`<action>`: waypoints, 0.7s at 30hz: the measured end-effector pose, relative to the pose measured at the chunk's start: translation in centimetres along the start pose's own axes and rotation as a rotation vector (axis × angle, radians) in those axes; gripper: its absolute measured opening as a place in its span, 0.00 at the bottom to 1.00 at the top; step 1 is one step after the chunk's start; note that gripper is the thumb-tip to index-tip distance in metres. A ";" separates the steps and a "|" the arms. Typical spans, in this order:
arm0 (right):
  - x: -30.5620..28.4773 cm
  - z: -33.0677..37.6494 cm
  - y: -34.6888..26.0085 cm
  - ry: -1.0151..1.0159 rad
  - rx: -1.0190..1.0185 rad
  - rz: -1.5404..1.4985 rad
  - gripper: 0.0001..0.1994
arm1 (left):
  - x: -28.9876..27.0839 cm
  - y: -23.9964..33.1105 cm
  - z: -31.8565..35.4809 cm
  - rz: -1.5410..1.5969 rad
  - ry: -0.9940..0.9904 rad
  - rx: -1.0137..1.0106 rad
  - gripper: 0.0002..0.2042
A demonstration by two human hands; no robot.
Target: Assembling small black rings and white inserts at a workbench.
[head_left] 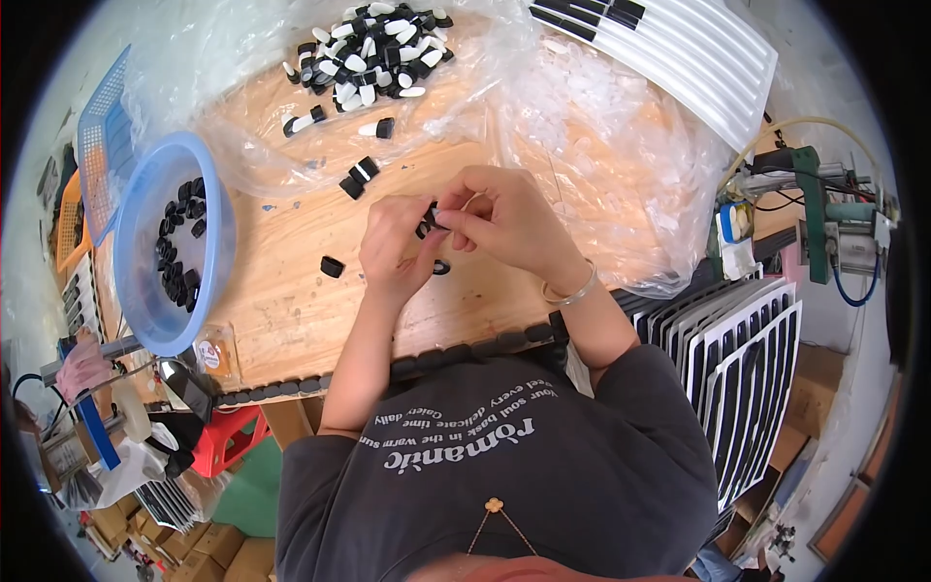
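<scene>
Over the middle of the wooden table, my left hand and my right hand meet, fingertips pinched together. A small black plastic part shows between them, gripped by both, partly covered by fingers. Just below the fingertips lies a dark part with a pale opening. To the left of my left hand rests a single black piece. Farther off are a black-and-white piece and another black piece. A heap of small black and white parts sits at the far side.
A blue basin holding several black pieces stands at left. Clear plastic sheeting covers the table's right and far side. A white ribbed tray lies far right. Slotted white panels and a clamp-like machine are at right.
</scene>
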State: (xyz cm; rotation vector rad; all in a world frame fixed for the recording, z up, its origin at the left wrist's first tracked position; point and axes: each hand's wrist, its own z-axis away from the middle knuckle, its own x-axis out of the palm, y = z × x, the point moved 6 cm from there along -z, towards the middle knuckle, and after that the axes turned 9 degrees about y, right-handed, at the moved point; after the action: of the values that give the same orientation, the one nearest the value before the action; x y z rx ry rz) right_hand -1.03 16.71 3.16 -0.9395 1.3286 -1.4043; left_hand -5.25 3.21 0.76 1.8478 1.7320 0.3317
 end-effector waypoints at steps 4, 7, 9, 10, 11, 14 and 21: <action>1.2 -0.1 0.6 -0.055 -0.007 -0.029 0.06 | -0.3 -0.1 0.2 0.034 0.053 -0.009 0.20; 0.6 -0.3 1.5 0.101 -0.186 0.035 0.07 | -0.3 -0.3 0.1 0.096 0.079 -0.074 0.20; 0.3 -0.4 2.8 0.098 -0.069 -0.299 0.10 | -0.3 -0.4 0.2 0.096 0.082 -0.090 0.20; 0.2 -0.3 3.0 0.097 -0.069 -0.298 0.10 | -0.3 -0.5 0.2 0.097 0.082 -0.108 0.21; 0.5 -0.2 3.4 0.048 -0.021 -0.270 0.11 | -0.4 -0.6 0.3 0.097 0.083 -0.109 0.21; 0.7 -0.2 3.6 -0.007 0.031 -0.210 0.13 | -0.6 -0.6 0.4 0.039 0.054 -0.087 0.21; 1.2 -0.1 4.7 0.057 0.018 -0.241 0.09 | -0.2 -0.3 0.1 0.041 0.000 -0.044 0.20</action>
State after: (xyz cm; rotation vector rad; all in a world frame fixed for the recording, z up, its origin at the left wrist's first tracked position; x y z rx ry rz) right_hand -0.88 15.79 -1.56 -1.0832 1.2739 -1.6337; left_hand -5.42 2.98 0.55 1.8537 1.6755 0.3838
